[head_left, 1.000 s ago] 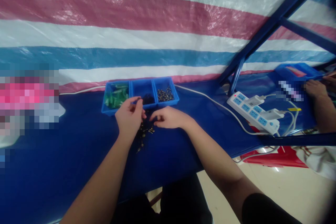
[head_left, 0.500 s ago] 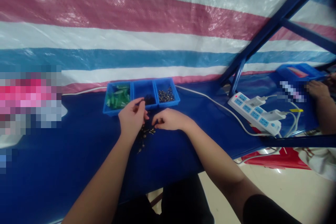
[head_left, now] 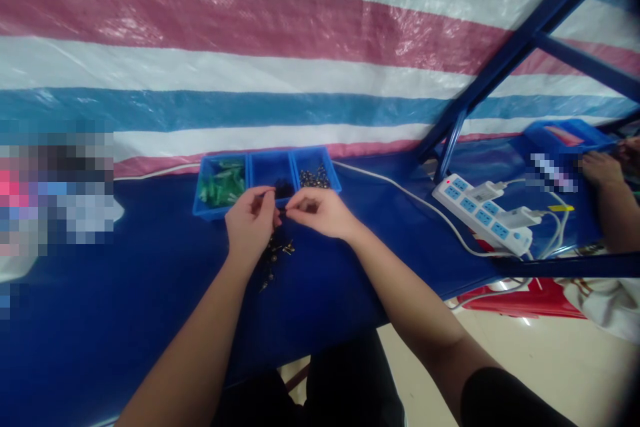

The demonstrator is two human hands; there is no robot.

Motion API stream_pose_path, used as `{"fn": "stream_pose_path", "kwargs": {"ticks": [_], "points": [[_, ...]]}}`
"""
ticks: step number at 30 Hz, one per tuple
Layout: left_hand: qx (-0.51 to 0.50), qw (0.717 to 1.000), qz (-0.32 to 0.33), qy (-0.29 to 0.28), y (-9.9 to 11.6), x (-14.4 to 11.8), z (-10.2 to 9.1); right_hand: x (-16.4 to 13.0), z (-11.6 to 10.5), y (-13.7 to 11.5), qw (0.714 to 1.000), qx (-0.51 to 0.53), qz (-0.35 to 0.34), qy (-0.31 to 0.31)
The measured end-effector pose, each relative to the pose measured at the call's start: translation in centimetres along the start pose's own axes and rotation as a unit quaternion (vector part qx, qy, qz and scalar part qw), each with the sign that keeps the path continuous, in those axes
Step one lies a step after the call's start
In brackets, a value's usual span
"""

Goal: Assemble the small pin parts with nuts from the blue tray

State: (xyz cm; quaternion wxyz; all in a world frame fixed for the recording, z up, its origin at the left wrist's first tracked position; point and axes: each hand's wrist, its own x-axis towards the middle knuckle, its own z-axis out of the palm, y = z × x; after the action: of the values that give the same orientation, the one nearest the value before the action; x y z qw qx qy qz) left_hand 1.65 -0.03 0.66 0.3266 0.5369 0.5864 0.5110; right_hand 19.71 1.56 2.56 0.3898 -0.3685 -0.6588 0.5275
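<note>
My left hand (head_left: 251, 219) is closed in a pinch in front of the middle blue bin; whatever sits between its fingertips is too small to name. Fingertip to fingertip with it, my right hand (head_left: 320, 212) also pinches something I cannot make out. Below them on the table lies a loose pile of small brass-and-dark screw-like parts (head_left: 274, 255). The left bin holds green plastic pieces (head_left: 223, 183), the middle one small black parts (head_left: 283, 188), partly hidden by my hands. Small metallic pieces (head_left: 314, 178) fill part of the right bin.
A white power strip (head_left: 481, 215) with two plugged-in adapters lies to the right, its cable (head_left: 400, 187) running behind the bins. A blue metal frame (head_left: 500, 67) rises there. Beyond it another person's hand (head_left: 603, 169) rests near a blue tray (head_left: 567, 135). Striped sheeting (head_left: 260, 107) hangs behind.
My right hand has moved up and away from the pile of small parts to meet my left fingertips. My left hand has stayed nearly in place.
</note>
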Motion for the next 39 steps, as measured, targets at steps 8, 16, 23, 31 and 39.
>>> {"fn": "stream_pose_path", "kwargs": {"ticks": [8, 16, 23, 31, 39], "points": [[0.039, 0.994, 0.074, -0.073, 0.67, -1.03, 0.24, 0.87, -0.03, -0.21, 0.975, 0.122, 0.012, 0.183], [0.071, 0.993, 0.089, -0.022, 0.73, -0.93, 0.1, 0.87, 0.29, -0.12, 0.976, 0.151, 0.04, 0.148], [0.045, 0.995, 0.087, -0.012, 0.59, -0.79, -0.07, 0.76, 0.23, 0.44, 0.986, 0.133, 0.02, 0.098], [0.045, 0.994, 0.102, -0.017, 0.47, -0.96, 0.12, 0.56, 0.32, 0.12, 0.989, 0.115, 0.007, 0.09], [0.046, 0.992, 0.115, -0.024, 0.54, -0.9, 0.08, 0.54, 0.34, 0.22, 0.989, 0.117, -0.005, 0.091]]}}
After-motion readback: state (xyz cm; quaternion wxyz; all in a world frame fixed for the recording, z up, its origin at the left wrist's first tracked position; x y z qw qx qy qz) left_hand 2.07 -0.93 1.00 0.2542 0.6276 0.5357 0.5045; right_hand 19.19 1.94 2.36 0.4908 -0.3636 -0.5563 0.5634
